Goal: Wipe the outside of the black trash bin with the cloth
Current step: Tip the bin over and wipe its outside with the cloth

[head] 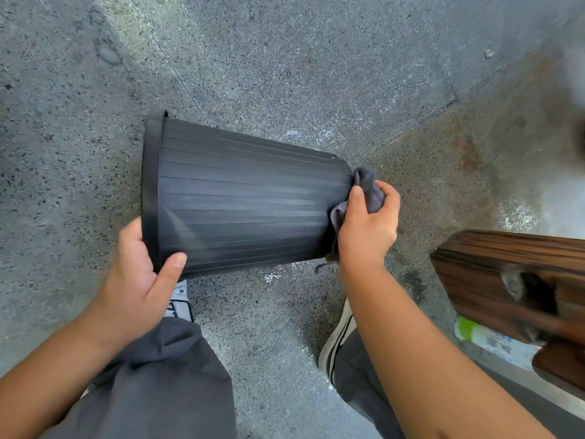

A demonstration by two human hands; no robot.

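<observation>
the left hand (136,274) clamps the rim of the bin (240,198), tipping it sideways, likely to bare its ribbed wall; the right hand (367,226), fingers curled tight round the cloth (367,185), presses it to the base end.

Bare utility space, speckled concrete floor (285,58), dark wooden furniture (506,274)
</observation>
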